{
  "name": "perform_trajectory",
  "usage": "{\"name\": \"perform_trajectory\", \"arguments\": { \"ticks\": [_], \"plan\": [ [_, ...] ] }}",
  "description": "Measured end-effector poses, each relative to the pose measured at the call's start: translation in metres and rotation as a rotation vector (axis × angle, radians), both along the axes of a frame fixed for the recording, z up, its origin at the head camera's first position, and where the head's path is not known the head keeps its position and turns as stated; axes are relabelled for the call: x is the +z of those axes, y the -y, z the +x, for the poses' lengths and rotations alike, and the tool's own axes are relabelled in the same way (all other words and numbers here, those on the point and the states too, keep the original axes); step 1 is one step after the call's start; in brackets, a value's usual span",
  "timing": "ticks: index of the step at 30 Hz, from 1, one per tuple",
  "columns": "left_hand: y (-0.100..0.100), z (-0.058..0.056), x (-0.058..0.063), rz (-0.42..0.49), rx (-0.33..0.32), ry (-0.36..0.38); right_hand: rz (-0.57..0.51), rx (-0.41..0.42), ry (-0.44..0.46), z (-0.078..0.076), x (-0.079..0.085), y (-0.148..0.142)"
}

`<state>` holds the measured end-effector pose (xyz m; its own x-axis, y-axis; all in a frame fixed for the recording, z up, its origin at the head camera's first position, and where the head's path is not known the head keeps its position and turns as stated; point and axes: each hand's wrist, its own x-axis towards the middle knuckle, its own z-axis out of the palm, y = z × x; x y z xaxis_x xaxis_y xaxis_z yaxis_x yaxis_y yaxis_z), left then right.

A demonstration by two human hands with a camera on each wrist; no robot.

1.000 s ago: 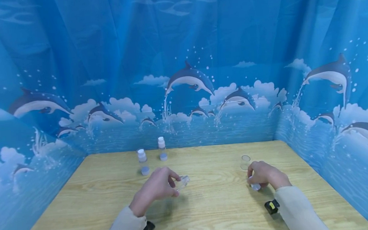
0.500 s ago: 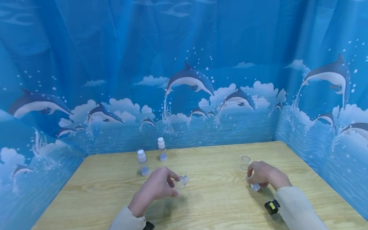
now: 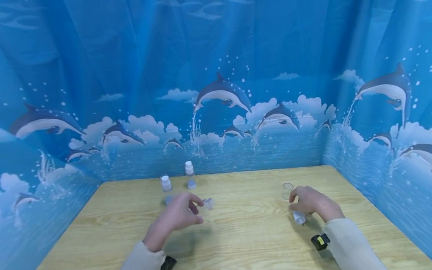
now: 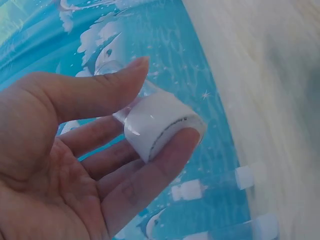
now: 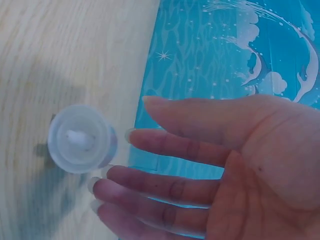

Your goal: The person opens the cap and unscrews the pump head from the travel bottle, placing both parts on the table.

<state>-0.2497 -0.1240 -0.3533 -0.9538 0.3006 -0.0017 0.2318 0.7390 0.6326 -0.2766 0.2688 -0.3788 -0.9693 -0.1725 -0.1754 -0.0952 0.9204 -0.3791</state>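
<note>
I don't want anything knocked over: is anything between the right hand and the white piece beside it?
Nothing visible stands between the right hand and the white piece; whether they touch is unclear. The clear cylinder stands farther back, not between them.

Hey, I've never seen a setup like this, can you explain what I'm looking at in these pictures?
There's no robot here, just a person's bare left hand and right hand. The wide picture comes from a camera worn on the head; each close-up comes from a camera on a wrist. On the wooden table, two small white-topped bottles stand toward the left, and a clear cylinder stands on the right. The left hand's fingers pinch a small clear-and-white piece. The right hand's fingers extend near a round white piece, without visibly gripping it.
</note>
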Motion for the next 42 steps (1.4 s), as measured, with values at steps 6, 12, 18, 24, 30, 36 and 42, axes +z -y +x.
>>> {"name": "perform_trajectory", "arguments": {
  "ticks": [6,12,18,24,30,36,42],
  "plan": [
    [0.017,0.001,0.018,-0.008,0.073,-0.024,0.015,0.098,-0.126,-0.003,0.009,0.001],
    [0.041,-0.001,0.03,-0.008,0.131,0.001,0.012,0.153,-0.207,0.0,0.017,0.008],
    [0.058,-0.011,0.024,-0.02,0.129,0.013,0.018,0.18,-0.22,0.007,0.024,0.016],
    [0.066,-0.025,0.004,-0.019,0.169,0.03,0.008,0.196,-0.212,0.011,0.027,0.024],
    [0.064,-0.037,-0.019,0.024,0.167,0.012,0.002,0.218,-0.208,0.011,0.026,0.025],
    [0.056,-0.042,-0.035,0.023,0.169,-0.067,0.0,0.228,-0.193,0.01,0.023,0.025],
    [0.048,-0.044,-0.04,0.018,0.191,-0.017,-0.017,0.219,-0.161,0.011,0.024,0.028]
  ]
}}
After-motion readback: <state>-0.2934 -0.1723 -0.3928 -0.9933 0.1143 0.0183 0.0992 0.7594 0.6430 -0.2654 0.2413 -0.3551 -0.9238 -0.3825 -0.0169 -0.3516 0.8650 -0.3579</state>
